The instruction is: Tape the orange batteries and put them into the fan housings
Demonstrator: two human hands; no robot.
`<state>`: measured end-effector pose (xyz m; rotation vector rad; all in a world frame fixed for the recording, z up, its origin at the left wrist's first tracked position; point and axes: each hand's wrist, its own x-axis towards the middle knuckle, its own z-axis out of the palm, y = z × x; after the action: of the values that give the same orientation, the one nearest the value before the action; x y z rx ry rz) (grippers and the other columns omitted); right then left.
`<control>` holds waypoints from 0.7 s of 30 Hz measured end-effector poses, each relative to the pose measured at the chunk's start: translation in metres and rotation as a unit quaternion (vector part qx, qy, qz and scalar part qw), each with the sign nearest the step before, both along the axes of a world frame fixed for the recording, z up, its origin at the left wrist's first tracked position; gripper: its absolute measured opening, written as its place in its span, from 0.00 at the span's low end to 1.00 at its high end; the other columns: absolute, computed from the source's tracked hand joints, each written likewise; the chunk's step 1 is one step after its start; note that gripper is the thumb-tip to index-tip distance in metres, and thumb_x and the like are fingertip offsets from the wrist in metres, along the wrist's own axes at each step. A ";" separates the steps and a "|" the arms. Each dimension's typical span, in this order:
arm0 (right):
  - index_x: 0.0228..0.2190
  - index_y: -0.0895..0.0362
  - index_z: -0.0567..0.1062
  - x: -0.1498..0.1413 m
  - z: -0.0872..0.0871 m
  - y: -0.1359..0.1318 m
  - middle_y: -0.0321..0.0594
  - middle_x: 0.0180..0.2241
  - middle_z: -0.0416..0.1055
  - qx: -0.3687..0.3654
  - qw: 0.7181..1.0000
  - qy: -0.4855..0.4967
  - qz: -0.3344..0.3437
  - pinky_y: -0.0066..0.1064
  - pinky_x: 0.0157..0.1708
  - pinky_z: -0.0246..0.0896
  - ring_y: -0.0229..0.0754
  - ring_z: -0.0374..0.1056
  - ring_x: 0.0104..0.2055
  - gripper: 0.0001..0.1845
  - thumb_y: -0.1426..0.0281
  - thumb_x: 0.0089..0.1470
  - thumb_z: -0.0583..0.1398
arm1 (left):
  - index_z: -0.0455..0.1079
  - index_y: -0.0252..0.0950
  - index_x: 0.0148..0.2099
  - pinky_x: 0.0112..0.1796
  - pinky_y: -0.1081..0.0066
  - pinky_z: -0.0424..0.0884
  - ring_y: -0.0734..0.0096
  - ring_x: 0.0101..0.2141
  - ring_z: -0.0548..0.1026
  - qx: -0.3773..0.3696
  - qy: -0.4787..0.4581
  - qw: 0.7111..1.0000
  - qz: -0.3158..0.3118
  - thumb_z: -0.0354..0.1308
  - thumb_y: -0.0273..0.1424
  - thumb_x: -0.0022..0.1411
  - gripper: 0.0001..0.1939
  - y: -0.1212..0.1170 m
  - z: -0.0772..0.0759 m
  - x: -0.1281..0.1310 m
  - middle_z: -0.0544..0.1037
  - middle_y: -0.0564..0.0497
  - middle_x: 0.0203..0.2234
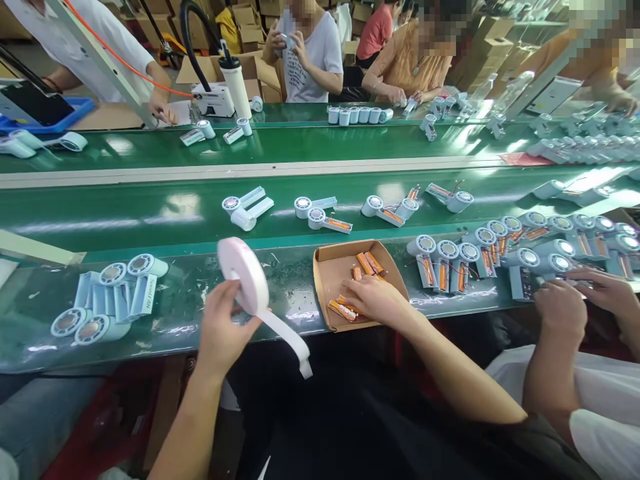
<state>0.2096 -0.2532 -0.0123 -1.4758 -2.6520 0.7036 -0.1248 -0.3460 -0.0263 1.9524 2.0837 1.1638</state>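
Observation:
My left hand [225,323] holds a roll of white tape [256,280] upright, its fingers through and around the core. A loose strip of the tape hangs from the roll down past the bench edge. Inside a shallow cardboard tray [324,260], my right hand [377,301] reaches down with bent fingers onto an orange-wrapped battery pack [343,309]. The fingertips partly cover that pack, so the grip is only partly visible. More orange battery packs [370,263] lie farther back in the tray.
Light-blue fan housings [114,275] are grouped at left on the bench, and many with orange packs [443,267] stand at right. Several housings [317,217] lie along the green conveyor [190,213]. A co-worker's hands [560,303] work close at my right. Other people sit across.

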 end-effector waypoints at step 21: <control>0.58 0.56 0.78 -0.016 -0.021 0.027 0.49 0.47 0.83 -0.014 0.997 0.060 0.050 0.39 0.51 0.66 0.53 0.78 0.50 0.20 0.72 0.66 0.63 | 0.65 0.45 0.70 0.53 0.47 0.83 0.40 0.64 0.70 -0.055 0.048 0.990 -0.124 0.68 0.39 0.64 0.35 0.006 -0.025 0.035 0.73 0.40 0.62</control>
<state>0.1941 -0.2259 -0.0331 -1.2705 -2.6505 0.8133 -0.0896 -0.3395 -0.0511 2.1751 1.8335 0.9045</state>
